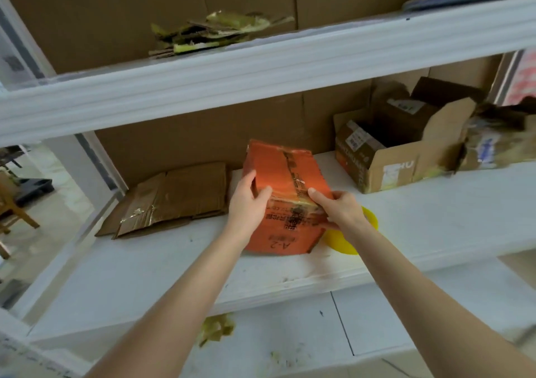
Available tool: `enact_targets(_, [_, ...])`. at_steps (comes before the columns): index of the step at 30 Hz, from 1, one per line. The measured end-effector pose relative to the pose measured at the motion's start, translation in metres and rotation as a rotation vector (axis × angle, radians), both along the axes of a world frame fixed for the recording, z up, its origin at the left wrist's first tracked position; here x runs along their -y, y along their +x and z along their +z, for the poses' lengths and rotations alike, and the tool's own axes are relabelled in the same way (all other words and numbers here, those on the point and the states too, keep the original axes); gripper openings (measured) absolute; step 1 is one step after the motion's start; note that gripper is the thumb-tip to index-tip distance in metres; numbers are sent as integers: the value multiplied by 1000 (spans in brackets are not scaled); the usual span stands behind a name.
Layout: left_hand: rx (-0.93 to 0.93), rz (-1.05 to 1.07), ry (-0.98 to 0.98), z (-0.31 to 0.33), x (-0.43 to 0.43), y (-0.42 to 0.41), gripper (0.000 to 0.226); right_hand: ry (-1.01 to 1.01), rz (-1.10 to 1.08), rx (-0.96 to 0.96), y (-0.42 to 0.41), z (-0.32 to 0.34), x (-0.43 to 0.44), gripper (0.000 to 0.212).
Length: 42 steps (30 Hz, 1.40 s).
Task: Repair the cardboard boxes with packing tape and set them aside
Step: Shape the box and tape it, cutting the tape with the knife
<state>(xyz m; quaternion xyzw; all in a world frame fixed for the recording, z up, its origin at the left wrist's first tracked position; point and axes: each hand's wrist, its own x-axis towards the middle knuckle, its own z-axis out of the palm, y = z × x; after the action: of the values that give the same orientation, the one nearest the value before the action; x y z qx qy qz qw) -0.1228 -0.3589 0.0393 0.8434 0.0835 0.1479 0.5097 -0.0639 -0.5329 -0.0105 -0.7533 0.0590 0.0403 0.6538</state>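
Left hand (250,203) closed around the left side of the orange box (285,195), thumb on top. Right hand (338,208) gripping the near right edge of the same box, fingers pressed by the dark tape seam. Box tilted between both hands, resting on the white middle shelf (420,212). Yellow round object (345,240) just behind the right wrist. Flattened cardboard (174,197) to the left, open brown box (400,151) well apart on the right.

Both hands (293,208) on orange box (285,174)
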Motion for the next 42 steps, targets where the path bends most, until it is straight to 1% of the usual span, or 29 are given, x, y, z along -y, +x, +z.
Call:
enact_targets(3, [0,-24,-162,-4,-1,7,54,-13,-32,52,3,3,7,35])
enact_targets(5, [41,11,-203,-6,-9,7,51,-11,-15,88,1,7,2,35])
enact_targets(7, [86,56,-199,-8,-22,4,48,-65,7,143,-1,10,-9,35])
enact_targets(8, [89,70,-199,-10,-29,2,46,-124,22,170,-3,10,-16,33])
enact_targets(13, [20,149,-200,-37,-62,-14,38,-373,152,206,-14,6,-49,34])
enact_targets(16, [-1,128,-180,-44,-76,-16,34,-384,163,202,-15,1,-66,36])
enact_targets(18, [-11,83,-125,-45,-81,-15,35,-363,153,193,-15,2,-70,38])
enact_targets(20, [-5,82,-26,-45,-81,-14,36,-334,194,184,-14,2,-69,36])
enact_targets(22, [12,149,166,-45,-75,-15,36,-280,177,196,-13,4,-60,33])
enact_targets(23, [47,186,294,-44,-72,-15,36,-283,115,215,-11,4,-52,33])
enact_targets(25, [165,193,582,-42,-63,-15,36,-395,-25,241,-7,2,-31,28])
enact_targets(26, [201,157,724,-41,-59,-14,38,-487,-47,223,-5,0,-21,27])
enact_targets(27, [201,114,844,-40,-54,-12,42,-603,-24,196,-5,-3,-14,28])
enact_targets(29, [137,67,976,-42,-45,-9,50,-833,91,166,-5,-12,-12,30])
enact_targets(31, [88,78,1004,-47,-43,-7,49,-980,173,202,-6,-21,-19,30])
enact_targets(34, [138,96,963,-56,-47,-5,45,-1080,130,230,-2,-29,-21,34])
enact_targets(36, [174,82,905,-58,-48,-1,44,-1162,63,182,3,-30,-14,42])
enact_targets(38, [172,61,871,-57,-47,5,45,-1253,43,85,5,-33,-5,55])
enact_targets(40, [168,46,872,-56,-43,9,45,-1307,103,1,5,-38,6,68])
enact_targets(41, [167,38,875,-56,-41,10,45,-1308,141,-19,5,-42,11,70])
enact_targets(42, [164,32,881,-55,-41,11,45,-1298,169,-28,5,-44,15,69])
